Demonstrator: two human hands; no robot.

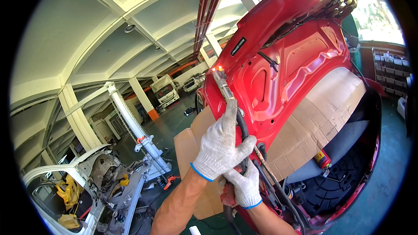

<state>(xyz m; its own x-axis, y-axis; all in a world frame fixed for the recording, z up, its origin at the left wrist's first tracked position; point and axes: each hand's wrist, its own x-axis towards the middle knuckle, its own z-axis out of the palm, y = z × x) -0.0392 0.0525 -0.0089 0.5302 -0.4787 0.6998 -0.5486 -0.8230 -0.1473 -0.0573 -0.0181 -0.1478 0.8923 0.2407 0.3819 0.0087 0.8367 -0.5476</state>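
Observation:
Both my hands wear white knit gloves with blue cuffs. They are closed around a long hand tool [225, 90] with a bright metal nose and a dark body; its exact kind is unclear. My left hand [221, 146] grips the upper part, its index finger laid along the tool towards the nose. Lower down, my right hand [246, 186] holds the body beside a red part [227, 194]. Small bright orange glows show at the tip, against the edge of the red raised trunk lid [270, 82]. Whether they are sparks or lamps, I cannot tell.
Cardboard sheets [315, 119] cover the trunk opening. A red can [322, 159] lies inside the trunk. Dark cables hang beside my right hand. To the left stand a white post with a chain [135, 124] and a stripped car body [65, 169]. Trucks [164, 90] are parked behind.

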